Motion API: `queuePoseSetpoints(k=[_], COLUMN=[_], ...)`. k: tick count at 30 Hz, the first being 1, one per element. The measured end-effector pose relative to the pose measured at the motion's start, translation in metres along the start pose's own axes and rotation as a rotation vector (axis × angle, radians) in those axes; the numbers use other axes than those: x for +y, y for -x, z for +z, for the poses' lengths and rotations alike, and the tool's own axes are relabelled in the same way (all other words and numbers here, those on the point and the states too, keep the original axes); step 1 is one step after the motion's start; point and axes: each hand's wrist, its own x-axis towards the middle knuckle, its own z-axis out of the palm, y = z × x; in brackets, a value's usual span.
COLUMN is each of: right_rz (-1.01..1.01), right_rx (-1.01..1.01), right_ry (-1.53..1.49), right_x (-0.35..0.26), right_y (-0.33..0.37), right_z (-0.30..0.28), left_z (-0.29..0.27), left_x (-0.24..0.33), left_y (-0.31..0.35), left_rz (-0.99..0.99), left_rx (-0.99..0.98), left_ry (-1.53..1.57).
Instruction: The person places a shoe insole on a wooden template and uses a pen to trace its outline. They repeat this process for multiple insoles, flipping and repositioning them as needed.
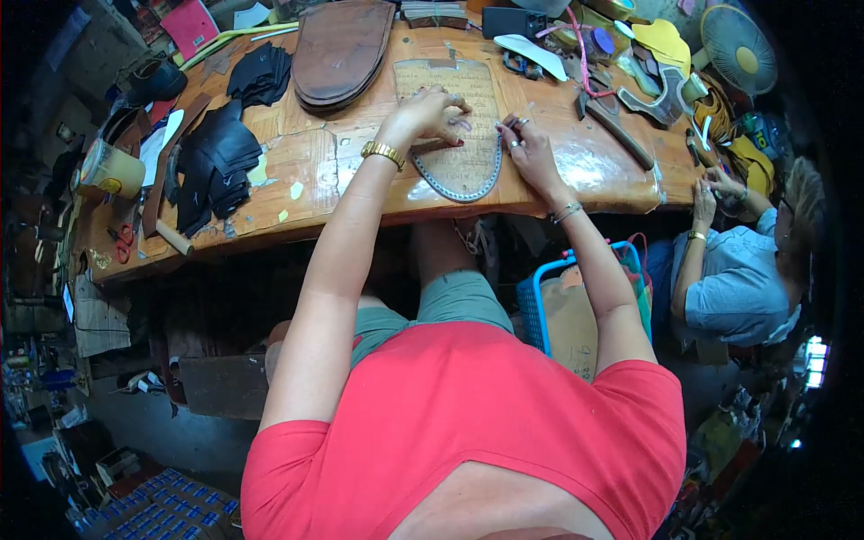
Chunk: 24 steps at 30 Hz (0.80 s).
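A tan board (447, 81) covered in handwriting lies on the table in front of me, its rounded end toward me. Along that curved edge runs a narrow grey strip (462, 196) with a dotted pattern. My left hand (432, 117) rests over the middle of the board, fingers apart and curved, with nothing visible in them. At the board's right edge my right hand (533, 155) is closed, thumb and fingertips pinched at the upper end of the strip. Its fingers partly hide what they grip.
Brown rounded leather pieces (342, 54) are stacked beyond my left hand. Black leather pieces (216, 162), red scissors (121, 241) and a tub (112, 169) lie left. Pincers (616, 130) lie right, near a fan (738, 49). Another person (738, 270) works at right; a blue basket (533, 310) stands below the table.
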Motion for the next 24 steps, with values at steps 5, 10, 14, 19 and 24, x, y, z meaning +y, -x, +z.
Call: queuePoseSetpoints(k=[5,10,14,19,24], right_rz=[0.311,0.000,0.330,-0.004,0.261], right_rx=[0.000,-0.010,0.000,-0.075,-0.029], right_ry=[-0.350,0.021,-0.484,0.061,-0.289], right_x=[0.011,-0.006,0.008,-0.010,-0.009], right_y=[0.002,0.006,0.005,0.010,0.013], right_z=[-0.004,0.000,-0.009,-0.004,-0.007], left_z=[0.004,0.004,0.002,0.001,0.002], left_x=[-0.004,-0.005,-0.002,0.002,0.000], left_y=[-0.002,-0.002,0.000,0.002,0.002], left_rz=[0.028,0.020,0.032,0.007,0.010], left_rx=[0.017,0.006,0.017,0.020,0.024], left_ry=[0.020,0.027,0.039,0.009,0.000])
